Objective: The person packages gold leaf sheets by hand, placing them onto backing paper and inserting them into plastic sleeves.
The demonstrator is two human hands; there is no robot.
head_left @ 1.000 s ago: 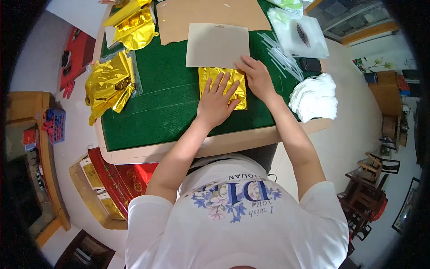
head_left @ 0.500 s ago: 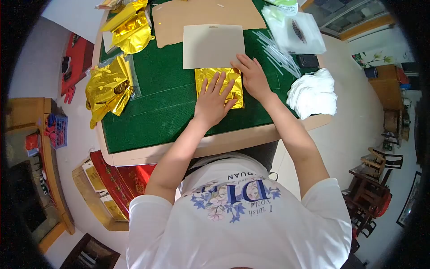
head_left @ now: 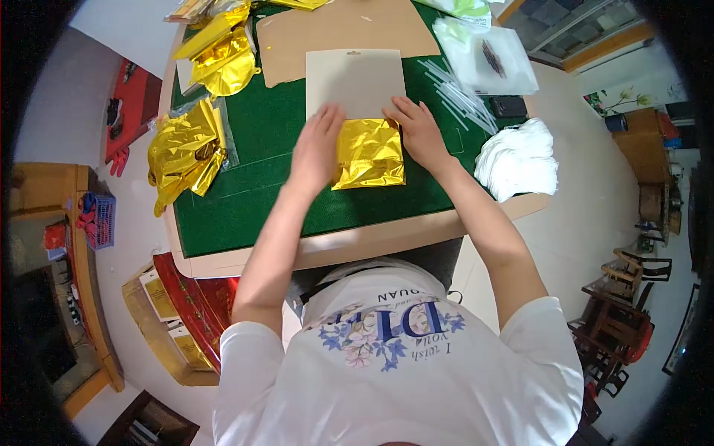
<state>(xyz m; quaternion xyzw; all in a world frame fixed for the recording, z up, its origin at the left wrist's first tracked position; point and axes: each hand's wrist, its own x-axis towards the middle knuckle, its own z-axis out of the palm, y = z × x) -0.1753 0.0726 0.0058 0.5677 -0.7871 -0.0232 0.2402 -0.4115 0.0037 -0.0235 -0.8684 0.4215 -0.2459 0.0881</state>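
A folded gold foil sheet [head_left: 370, 154] lies flat and creased on the green tabletop, just below a beige card [head_left: 354, 82] with a small hang slot at its top. My left hand [head_left: 317, 151], slightly blurred, is along the foil's left edge, its outstretched fingers reaching the card's lower left corner. My right hand [head_left: 424, 136] rests at the foil's upper right corner. Its fingers are extended over the card's lower right corner, and its thumb is by the foil edge.
Crumpled gold foil [head_left: 186, 149] lies at the table's left, with more gold foil [head_left: 225, 67] behind it. Brown cardboard [head_left: 290, 37] covers the back. White sticks [head_left: 461, 97], clear plastic bags [head_left: 487, 59], a black box [head_left: 509, 107] and a white stack [head_left: 518, 160] are at right.
My left hand has slid off the top of the foil to its left side, uncovering its surface. My right hand stays at the upper right corner. The view has shifted slightly.
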